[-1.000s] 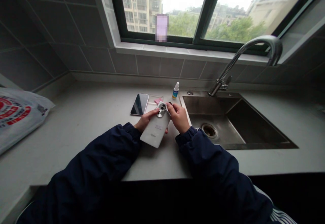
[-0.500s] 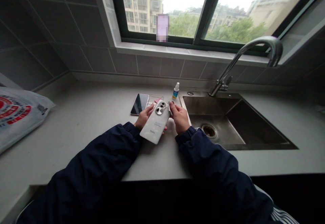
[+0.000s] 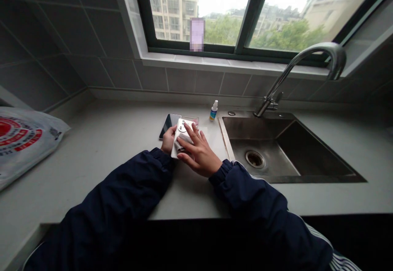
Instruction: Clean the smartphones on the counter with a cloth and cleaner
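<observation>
My left hand [image 3: 168, 139] grips a white phone [image 3: 175, 151] by its left side, with the back and round camera block facing up. Over that back lies my right hand [image 3: 199, 150], fingers spread and flat. Beneath its fingers is a small greyish-white cloth [image 3: 181, 144], pressed against the phone and partly hidden. Just behind the held phone, a second phone with a dark screen [image 3: 168, 124] rests on the counter. A thin clear case or tray [image 3: 195, 118] shows beside it, mostly covered. To the right stands a small spray bottle [image 3: 213, 110] with a blue and yellow label.
A steel sink [image 3: 294, 178] is set into the pale counter [image 3: 123, 127] on the right, with a curved tap [image 3: 276, 84] behind it. On the far left lies a white plastic bag [image 3: 30, 144] with red print. A window rises above the tiled wall.
My right hand has moved left from beside the phone onto its back, its pinched fingers now spread over the cloth. The phone has shifted slightly up and left.
</observation>
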The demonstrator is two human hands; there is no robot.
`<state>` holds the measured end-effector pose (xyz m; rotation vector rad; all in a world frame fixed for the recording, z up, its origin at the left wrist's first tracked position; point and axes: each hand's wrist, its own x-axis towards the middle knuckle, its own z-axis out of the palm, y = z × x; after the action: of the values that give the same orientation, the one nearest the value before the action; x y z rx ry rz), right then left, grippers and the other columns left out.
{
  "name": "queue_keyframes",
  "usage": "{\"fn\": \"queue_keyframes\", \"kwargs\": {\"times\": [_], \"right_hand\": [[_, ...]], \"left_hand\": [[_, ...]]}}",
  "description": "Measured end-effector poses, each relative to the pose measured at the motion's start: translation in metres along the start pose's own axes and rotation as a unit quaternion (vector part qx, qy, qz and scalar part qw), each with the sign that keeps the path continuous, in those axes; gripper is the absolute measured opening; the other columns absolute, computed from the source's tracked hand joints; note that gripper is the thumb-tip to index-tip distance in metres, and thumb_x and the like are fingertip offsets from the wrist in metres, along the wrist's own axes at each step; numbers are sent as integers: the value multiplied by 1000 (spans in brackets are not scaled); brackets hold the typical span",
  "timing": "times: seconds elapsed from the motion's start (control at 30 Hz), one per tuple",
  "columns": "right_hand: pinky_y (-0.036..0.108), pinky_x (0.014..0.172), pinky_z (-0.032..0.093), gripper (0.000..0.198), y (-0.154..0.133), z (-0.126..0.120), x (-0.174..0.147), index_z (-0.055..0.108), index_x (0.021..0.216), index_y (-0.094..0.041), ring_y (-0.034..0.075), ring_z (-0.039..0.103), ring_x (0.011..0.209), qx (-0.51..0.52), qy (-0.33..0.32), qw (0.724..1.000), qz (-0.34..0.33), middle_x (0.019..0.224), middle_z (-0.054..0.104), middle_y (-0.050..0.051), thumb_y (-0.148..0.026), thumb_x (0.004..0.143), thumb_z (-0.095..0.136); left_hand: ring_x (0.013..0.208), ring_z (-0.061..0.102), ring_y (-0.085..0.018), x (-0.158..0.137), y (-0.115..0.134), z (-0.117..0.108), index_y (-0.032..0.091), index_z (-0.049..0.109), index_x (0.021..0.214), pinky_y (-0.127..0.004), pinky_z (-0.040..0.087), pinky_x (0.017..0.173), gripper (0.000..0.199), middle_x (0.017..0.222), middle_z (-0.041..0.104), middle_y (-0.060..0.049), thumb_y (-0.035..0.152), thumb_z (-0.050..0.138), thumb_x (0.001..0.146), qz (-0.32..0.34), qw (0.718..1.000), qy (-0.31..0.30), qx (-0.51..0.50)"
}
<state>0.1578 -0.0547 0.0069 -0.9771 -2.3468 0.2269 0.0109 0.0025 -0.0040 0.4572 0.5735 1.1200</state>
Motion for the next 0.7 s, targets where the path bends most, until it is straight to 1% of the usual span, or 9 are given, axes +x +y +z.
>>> {"fn": "queue_keyframes", "kwargs": {"times": [0.1, 0.13, 0.17, 0.23, 0.3, 0.4, 0.5, 0.6, 0.7], "right_hand": [[68, 120, 20, 70, -2, 0, -1, 55, 144, -19, 38, 8, 158, -4, -5, 999, -49, 168, 23, 19, -60, 89, 66], [67, 120, 19, 75, -2, 0, -2, 55, 143, -18, 38, 12, 158, -6, -5, 998, -64, 167, 26, 20, -62, 86, 70], [67, 121, 20, 73, -2, 1, -2, 56, 142, -17, 38, 15, 157, -11, -2, 997, -76, 165, 31, 20, -60, 85, 72], [63, 120, 25, 55, -2, 4, -1, 62, 135, -20, 36, 26, 154, -22, 20, 997, -78, 160, 42, 18, -47, 89, 72], [56, 116, 36, 35, -1, 6, -1, 68, 125, -23, 33, 42, 146, -29, 55, 996, -58, 150, 54, 15, -34, 92, 69], [49, 103, 49, 28, 1, 8, 1, 71, 120, -26, 30, 59, 122, -38, 86, 995, -28, 132, 66, 12, -29, 92, 67], [46, 97, 53, 28, 2, 8, 1, 71, 122, -23, 28, 62, 111, -45, 100, 994, -18, 122, 70, 12, -25, 96, 61], [44, 99, 53, 29, 3, 8, 1, 70, 124, -22, 27, 63, 113, -22, 126, 992, -6, 119, 71, 13, -23, 100, 54], [40, 103, 53, 32, 6, 8, 1, 69, 127, -23, 25, 65, 116, 20, 158, 987, 14, 118, 71, 11, -21, 100, 51]], "left_hand": [[109, 70, -37, -5, 3, 3, 3, 58, 136, -51, 53, 98, 66, 117, 72, -22, 46, 41, 90, -34, 999, 9, 11], [107, 70, -38, -6, 4, 4, 2, 58, 136, -52, 53, 98, 67, 114, 73, -22, 47, 39, 89, -29, 999, 19, 13], [105, 71, -37, -6, 6, 5, 1, 58, 136, -52, 53, 97, 68, 111, 74, -22, 46, 38, 89, -18, 999, 30, 12], [101, 72, -36, -4, 7, 7, 0, 58, 135, -50, 54, 97, 67, 106, 75, -21, 43, 37, 89, 14, 999, 47, 5], [100, 72, -34, -2, 8, 9, -1, 58, 135, -47, 54, 96, 64, 104, 75, -20, 40, 37, 90, 44, 997, 62, -3], [97, 72, -32, 0, 8, 9, 1, 59, 134, -45, 56, 93, 61, 103, 75, -19, 41, 36, 93, 74, 995, 65, -6], [92, 73, -32, 0, 8, 6, 7, 60, 131, -47, 57, 89, 57, 105, 74, -19, 46, 36, 97, 85, 996, 35, -5], [87, 74, -28, 1, 9, 1, 12, 62, 124, -44, 58, 85, 47, 102, 74, -15, 47, 43, 98, 107, 994, 26, -2], [77, 73, -24, 3, 10, -4, 17, 64, 119, -39, 59, 77, 42, 100, 73, -11, 50, 55, 95, 106, 993, 45, 12]]}}
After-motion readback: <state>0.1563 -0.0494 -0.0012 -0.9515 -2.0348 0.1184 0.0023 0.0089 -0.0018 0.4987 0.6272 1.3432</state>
